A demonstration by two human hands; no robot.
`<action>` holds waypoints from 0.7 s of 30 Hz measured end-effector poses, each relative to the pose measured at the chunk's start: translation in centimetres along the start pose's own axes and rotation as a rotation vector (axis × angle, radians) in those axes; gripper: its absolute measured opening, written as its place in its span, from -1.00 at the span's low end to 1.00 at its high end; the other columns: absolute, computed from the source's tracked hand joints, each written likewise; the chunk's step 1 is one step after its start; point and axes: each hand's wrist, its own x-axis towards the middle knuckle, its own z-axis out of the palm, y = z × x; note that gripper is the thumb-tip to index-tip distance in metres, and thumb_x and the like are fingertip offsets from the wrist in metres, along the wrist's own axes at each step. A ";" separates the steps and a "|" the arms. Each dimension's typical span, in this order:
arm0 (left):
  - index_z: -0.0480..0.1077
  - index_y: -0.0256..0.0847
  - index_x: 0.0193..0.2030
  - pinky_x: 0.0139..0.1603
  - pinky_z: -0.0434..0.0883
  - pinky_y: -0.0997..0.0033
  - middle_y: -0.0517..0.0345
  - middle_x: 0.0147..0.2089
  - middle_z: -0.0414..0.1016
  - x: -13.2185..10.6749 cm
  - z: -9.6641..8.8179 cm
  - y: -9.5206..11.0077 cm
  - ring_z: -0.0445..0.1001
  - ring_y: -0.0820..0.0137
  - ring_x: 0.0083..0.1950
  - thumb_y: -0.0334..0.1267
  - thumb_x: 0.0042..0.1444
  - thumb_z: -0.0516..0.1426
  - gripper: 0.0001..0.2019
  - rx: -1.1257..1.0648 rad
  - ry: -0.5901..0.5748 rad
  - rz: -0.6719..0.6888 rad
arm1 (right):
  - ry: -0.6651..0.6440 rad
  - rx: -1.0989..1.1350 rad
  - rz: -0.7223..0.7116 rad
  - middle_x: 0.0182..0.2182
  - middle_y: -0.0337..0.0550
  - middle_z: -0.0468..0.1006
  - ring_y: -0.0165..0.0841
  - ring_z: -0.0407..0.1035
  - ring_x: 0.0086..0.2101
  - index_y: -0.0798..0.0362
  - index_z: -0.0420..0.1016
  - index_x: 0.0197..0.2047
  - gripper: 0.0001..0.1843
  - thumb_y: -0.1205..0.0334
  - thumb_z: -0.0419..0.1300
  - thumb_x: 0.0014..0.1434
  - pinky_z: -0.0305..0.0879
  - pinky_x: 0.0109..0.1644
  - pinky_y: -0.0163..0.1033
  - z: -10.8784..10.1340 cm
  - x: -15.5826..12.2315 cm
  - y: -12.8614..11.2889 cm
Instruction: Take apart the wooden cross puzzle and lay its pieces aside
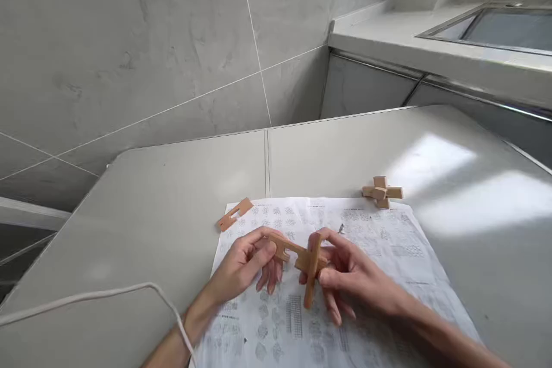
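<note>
Both hands hold a wooden puzzle assembly (307, 261) of crossed notched pieces just above a printed instruction sheet (379, 241). My left hand (245, 264) pinches the left end of the flat notched bar between thumb and fingers. My right hand (349, 279) grips the crossing pieces at the right, thumb on top and fingers wrapped behind. A loose flat notched wooden piece (235, 214) lies at the sheet's upper left corner. An assembled wooden cross (382, 191) sits on the table beyond the sheet's upper right corner.
The sheet lies on a grey table (172, 184) with a seam (266, 161) down its middle. A white cord (107, 294) runs across the table to my left wrist. A tiled wall stands behind, and a counter with a sink (495, 29) at the upper right.
</note>
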 end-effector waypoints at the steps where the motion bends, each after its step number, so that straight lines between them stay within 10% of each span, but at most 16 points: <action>1: 0.46 -0.26 -0.01 -0.59 0.31 0.61 0.19 -0.47 0.53 0.1 0.1 0.0 0.46 0.52 -0.58 0.12 0.45 0.16 -0.59 -0.019 0.004 -0.013 | 0.010 0.002 0.011 -0.29 -0.27 0.65 -0.49 0.59 -0.60 0.01 0.32 -0.06 -0.59 0.01 0.45 0.34 0.29 -0.65 -0.56 0.0 -0.2 0.1; 21: 0.40 -0.24 -0.08 -0.53 0.31 0.53 0.22 -0.58 0.50 -0.1 0.2 -0.3 0.38 0.49 -0.62 0.15 0.44 0.17 -0.59 -0.064 0.013 -0.054 | -0.052 0.112 0.131 -0.26 -0.17 0.71 -0.46 0.53 -0.65 -0.12 0.13 0.17 -0.55 -0.17 0.21 0.49 0.20 -0.69 -0.50 0.5 -0.5 -0.5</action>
